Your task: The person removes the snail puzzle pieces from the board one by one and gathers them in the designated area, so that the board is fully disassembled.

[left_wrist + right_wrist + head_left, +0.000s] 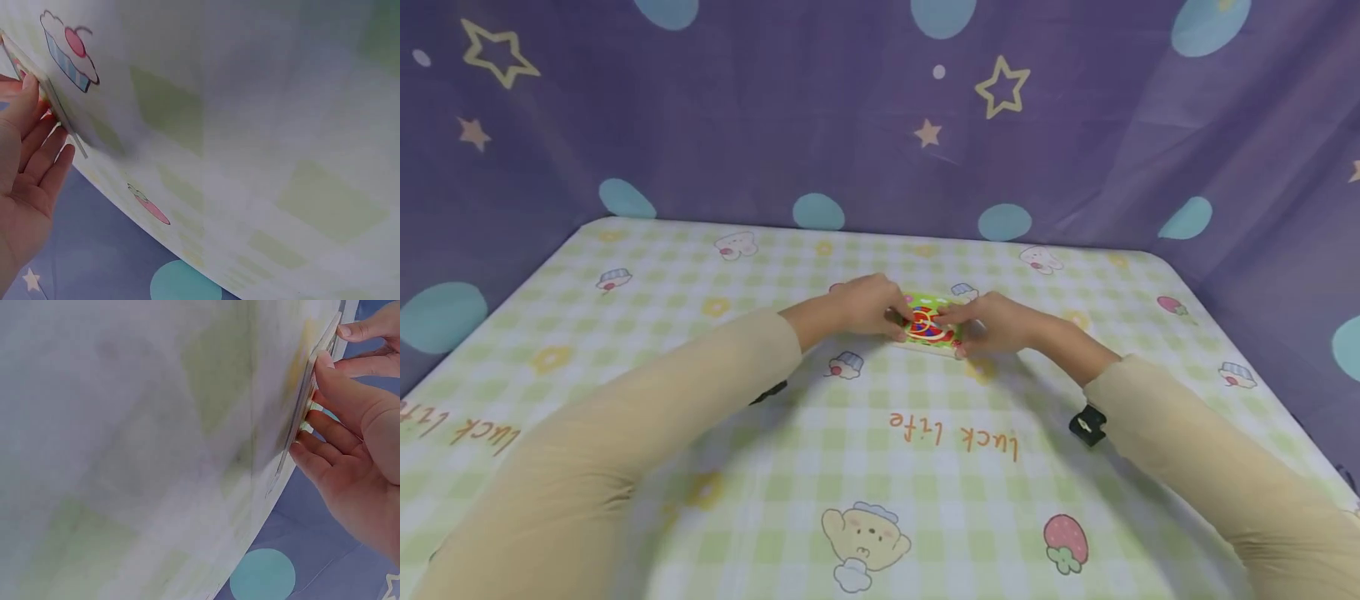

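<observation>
A small flat picture board (931,330) has a bright green face with a red, blue and yellow design and a pale edge. It is low over the tablecloth, and the hands cover parts of its face. On its left side, my left hand (871,307) holds it, thumb by the near edge and fingertips over the picture. My right hand (1000,323) holds the opposite side, its thumb at the near right corner and its index finger reaching across the face. Seen from the right wrist, the board (306,394) stands nearly edge-on, with fingertips against it.
A green and white checked tablecloth (775,500) with printed cupcakes, strawberries and lettering covers the table. Behind it hangs a purple curtain (850,108) with stars and blue spots. A black wrist device (1087,425) shows under the right sleeve.
</observation>
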`<state>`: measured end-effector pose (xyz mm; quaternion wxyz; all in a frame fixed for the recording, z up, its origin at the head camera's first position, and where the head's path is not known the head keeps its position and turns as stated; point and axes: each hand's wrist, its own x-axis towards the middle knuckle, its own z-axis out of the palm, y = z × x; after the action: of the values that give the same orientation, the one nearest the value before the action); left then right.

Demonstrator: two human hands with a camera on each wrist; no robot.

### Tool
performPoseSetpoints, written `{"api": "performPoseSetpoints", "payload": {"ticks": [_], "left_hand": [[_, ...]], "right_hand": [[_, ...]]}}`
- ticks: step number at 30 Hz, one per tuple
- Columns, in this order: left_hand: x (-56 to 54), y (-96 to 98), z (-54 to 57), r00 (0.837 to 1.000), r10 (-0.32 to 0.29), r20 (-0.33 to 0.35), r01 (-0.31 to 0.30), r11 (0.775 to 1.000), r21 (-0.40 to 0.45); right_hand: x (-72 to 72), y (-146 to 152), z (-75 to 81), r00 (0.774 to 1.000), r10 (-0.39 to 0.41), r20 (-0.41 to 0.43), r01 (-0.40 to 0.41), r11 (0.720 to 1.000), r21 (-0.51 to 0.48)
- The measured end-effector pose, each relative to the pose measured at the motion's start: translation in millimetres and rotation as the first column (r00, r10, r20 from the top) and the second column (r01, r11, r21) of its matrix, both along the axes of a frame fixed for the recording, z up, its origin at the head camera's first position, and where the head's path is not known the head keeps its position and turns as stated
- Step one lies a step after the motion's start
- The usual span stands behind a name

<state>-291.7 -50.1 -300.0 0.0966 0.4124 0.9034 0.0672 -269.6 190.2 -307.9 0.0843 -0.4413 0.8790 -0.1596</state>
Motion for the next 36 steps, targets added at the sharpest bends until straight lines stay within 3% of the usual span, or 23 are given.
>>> {"api": "performPoseSetpoints", "payload": {"ticks": [5,16,36], "left_hand": [[9.4,-5.6,-2.7,0.999,-0.026,-0.044,0.027,0.999,0.026],[27.9,-13.4,-7.0,0.998,0.01,-0.066,-0.006,0.998,0.059],[64.6,-30.4,-7.7,0.997,-0.028,-0.069,0.033,0.997,0.073]], "right_hand": [[7.3,-1,-1.1,1.0,0.019,0.024,-0.019,1.0,-0.004],[13.3,-3,-0.5,0.997,0.062,0.053,-0.061,0.998,-0.026],[43.4,-17,0.4,0.994,0.066,0.085,-0.062,0.997,-0.044]]}}
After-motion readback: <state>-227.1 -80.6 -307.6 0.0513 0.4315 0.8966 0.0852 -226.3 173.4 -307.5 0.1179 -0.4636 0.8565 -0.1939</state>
